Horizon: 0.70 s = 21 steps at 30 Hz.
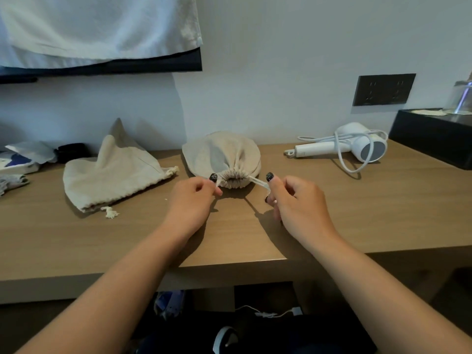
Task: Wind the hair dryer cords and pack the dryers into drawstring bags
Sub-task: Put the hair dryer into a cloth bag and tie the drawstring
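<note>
A bulging beige drawstring bag [222, 155] lies in the middle of the wooden desk [332, 200], its mouth cinched nearly closed and facing me. My left hand [191, 198] pinches the left drawstring beside the mouth. My right hand [293, 200] pinches the right drawstring [259, 183], which runs taut from the mouth. What is inside the bag is hidden. A second beige drawstring bag [112, 175] lies flatter to the left, with its cord end [110, 212] loose on the desk. A white hair dryer [355, 145] lies at the right, its white cord draped loosely around it.
A black box [431, 139] stands at the far right under a dark wall socket panel [384, 89]. Small packets and a black item [70, 152] clutter the far left. A white towel [102, 29] hangs over a dark shelf above. The desk's front edge is close to me.
</note>
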Tool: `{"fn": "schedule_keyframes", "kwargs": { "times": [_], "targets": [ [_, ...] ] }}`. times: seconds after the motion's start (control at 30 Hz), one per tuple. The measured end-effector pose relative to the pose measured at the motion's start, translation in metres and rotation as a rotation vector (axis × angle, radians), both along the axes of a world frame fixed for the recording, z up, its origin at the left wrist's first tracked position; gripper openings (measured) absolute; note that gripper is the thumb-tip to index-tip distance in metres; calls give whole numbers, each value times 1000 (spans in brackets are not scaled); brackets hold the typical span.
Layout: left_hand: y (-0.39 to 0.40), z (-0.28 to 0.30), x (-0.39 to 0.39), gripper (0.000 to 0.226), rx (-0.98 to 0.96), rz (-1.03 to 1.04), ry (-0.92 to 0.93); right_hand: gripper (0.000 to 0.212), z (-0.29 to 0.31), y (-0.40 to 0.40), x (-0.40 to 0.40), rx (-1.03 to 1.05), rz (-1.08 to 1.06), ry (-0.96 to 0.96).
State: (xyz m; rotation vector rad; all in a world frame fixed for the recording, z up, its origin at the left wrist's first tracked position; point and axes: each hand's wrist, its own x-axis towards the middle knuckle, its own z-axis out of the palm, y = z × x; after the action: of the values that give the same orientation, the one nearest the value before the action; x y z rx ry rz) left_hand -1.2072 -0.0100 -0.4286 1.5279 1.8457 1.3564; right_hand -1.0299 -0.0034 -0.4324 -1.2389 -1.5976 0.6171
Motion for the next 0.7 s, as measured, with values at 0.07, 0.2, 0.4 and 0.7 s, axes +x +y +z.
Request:
{"fn": "schedule_keyframes", "kwargs": {
  "times": [0.07,0.2,0.4,0.7],
  "targets": [
    [-16,3,6,22,-45,-79,-369,40,3,-12,-2,-36,38,69],
    [-39,3,18,20,-42,-207,-760,36,14,-37,0,-136,107,156],
    [-65,-2,40,24,25,-343,-1168,25,16,-70,12,-283,196,373],
    [-110,-26,55,24,155,-290,-1206,31,-4,-122,23,-385,265,557]
  ]
}}
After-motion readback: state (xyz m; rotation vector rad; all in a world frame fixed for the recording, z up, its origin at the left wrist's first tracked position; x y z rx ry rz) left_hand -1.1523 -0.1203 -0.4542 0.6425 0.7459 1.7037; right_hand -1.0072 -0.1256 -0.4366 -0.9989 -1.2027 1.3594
